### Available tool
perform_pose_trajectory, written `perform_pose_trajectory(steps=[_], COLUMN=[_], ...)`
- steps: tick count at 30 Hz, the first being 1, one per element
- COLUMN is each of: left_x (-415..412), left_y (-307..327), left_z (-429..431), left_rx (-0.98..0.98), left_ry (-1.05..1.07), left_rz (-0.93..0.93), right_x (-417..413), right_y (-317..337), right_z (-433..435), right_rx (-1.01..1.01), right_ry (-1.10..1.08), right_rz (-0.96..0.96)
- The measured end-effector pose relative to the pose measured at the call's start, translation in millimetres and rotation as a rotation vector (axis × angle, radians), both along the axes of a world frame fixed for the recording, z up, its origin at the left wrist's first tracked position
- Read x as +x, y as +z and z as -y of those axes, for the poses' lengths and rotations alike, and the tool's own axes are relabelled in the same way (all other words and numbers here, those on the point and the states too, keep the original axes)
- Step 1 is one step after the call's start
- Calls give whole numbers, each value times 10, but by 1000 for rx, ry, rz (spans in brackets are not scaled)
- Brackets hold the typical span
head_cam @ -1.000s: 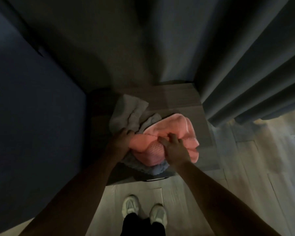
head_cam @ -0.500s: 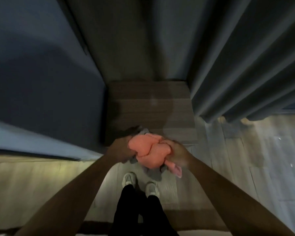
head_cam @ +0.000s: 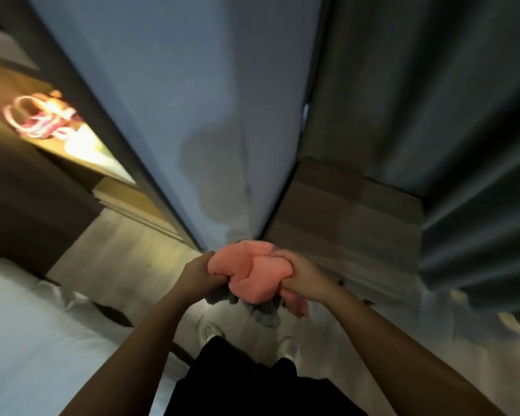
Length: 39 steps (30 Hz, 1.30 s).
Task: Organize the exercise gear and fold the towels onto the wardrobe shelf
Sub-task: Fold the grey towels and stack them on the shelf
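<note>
While the left hand (head_cam: 197,273) clutches one end of the bunched pink towel (head_cam: 246,273) and the right hand (head_cam: 302,276) curls round the other, the towel is held in mid-air above the floor (head_cam: 126,244) — a grey towel (head_cam: 261,310) dangling beneath it — just beside the wooden bench (head_cam: 351,223).

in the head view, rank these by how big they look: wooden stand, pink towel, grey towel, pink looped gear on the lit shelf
1. wooden stand
2. pink towel
3. unsure: pink looped gear and grey towel look alike; the gear is farther and blurred, the grey towel mostly hidden.
</note>
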State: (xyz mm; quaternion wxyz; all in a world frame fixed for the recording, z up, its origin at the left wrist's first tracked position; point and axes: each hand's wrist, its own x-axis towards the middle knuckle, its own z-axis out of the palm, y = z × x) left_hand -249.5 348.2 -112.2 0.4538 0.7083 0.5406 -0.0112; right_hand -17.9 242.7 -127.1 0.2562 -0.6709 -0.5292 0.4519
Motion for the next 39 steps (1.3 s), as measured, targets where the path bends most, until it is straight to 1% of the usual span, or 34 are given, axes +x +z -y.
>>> perform_pose_trajectory(steps=[5, 10, 16, 21, 25, 27, 30, 34, 39], left_x=[-1006, -1919, -2543, -2847, -3063, -3177, -3354, -3615, -3947], left_y=[37, 61, 194, 149, 51, 15, -7, 11, -38], left_z=[-296, -800, -1345, -1951, -2575, -2907, -3352, -3939, -4620], left_rx=[14, -15, 0, 17, 72, 98, 83, 94, 57], left_ry=[292, 437, 532, 554, 548, 562, 587, 546, 442], left_rz=[166, 261, 296, 300, 277, 270, 248, 204, 151], right_x=[-849, -1763, -2393, -2687, -2852, -2968, -3160, -3356, -3645], right_y=[49, 153, 153, 118, 3, -51, -72, -72, -88], right_z=[-751, -1419, -2139, -2881, -3580, -3973, -4496, -5051, -5554], right_rx=[38, -26, -5, 30, 24, 34, 21, -4, -37], right_ry=[111, 120, 250, 320, 385, 402, 414, 466, 413], right_rz=[47, -46, 9, 64, 130, 126, 86, 102, 83])
